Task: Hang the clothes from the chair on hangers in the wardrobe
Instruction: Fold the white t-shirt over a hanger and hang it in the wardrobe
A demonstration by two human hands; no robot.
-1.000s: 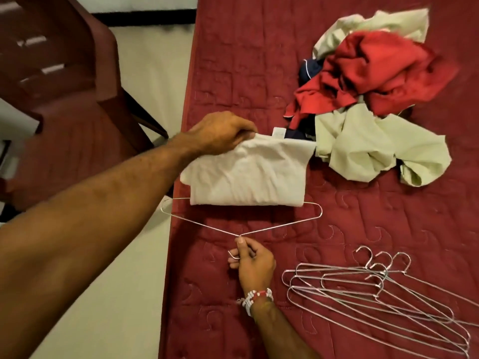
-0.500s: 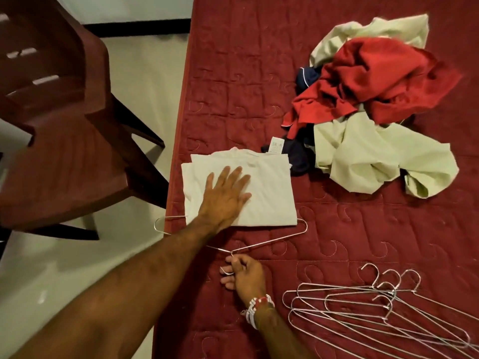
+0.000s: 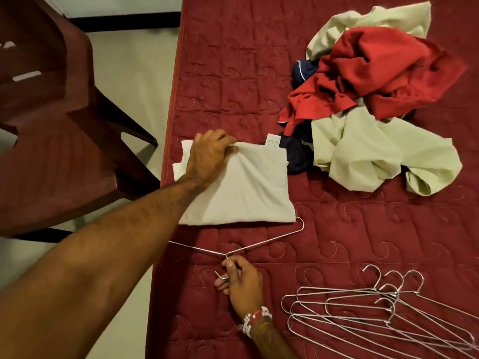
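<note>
Red bed (image 3: 233,73): my right hand (image 3: 242,281) pinches the hanger (image 3: 259,244) hook, likely steadying it; beyond the hanger my left hand (image 3: 207,154) grips the cloth (image 3: 246,193) edge, probably to straighten it.

**Red quilted mattress (image 3: 233,73) carrying laundry and wire hangers**
A folded cream garment (image 3: 243,193) lies by the mattress's left edge, its near edge meeting the bar of a single wire hanger (image 3: 264,242) that lies flat in front of it. Near the front right is a loose stack of wire hangers (image 3: 375,314). At the far right sits a heap of clothes (image 3: 375,99) in red, pale green and navy, with the navy piece just beside the folded garment.
</note>
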